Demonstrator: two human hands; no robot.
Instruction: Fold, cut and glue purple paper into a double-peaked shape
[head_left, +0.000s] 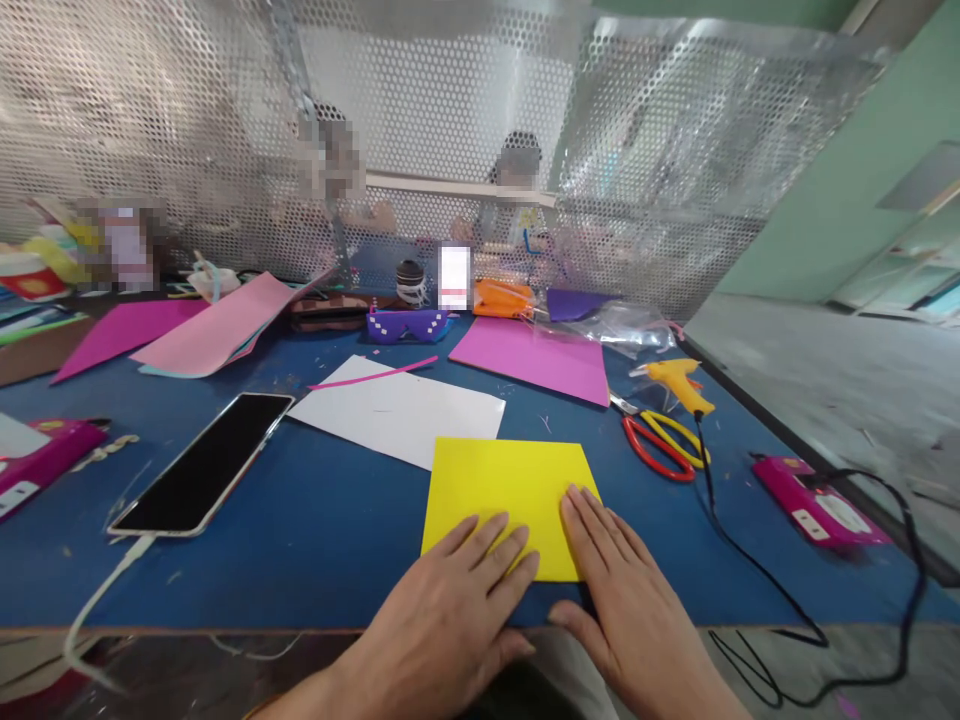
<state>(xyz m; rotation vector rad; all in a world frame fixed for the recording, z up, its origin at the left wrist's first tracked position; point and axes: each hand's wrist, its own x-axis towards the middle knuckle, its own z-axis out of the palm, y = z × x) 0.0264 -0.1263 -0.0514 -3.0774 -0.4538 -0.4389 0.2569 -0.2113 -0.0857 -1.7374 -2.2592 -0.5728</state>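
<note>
Pressing, both hands: flat and palm-down on the near edge of the yellow sheet (508, 500), which lies square on the blue table (322, 520) just beyond the table's front edge.
Left hand (442, 610): fingers spread wide and straight, angled up toward the right, tips resting on the sheet's lower middle; it grips nothing, only bears down.
Right hand (622, 590): fingers held close together, pointing up toward the left, covering the sheet's near right corner; thumb lies off the paper on the table.
Why so held: the two flattened palms seem placed to keep the sheet from sliding or to smooth it against the table; whether a crease lies under them cannot be told from this view.
White sheet (401, 410): just behind the yellow one, its corner apparently tucked under or touching it.
Phone (202, 462): face up, to the left, well clear of the hands, a cable running from its near end.
Scissors (660, 440): red and yellow handles, to the right, beside the yellow glue gun (675, 385).
Pink sheet (536, 358): farther back, untouched.
</note>
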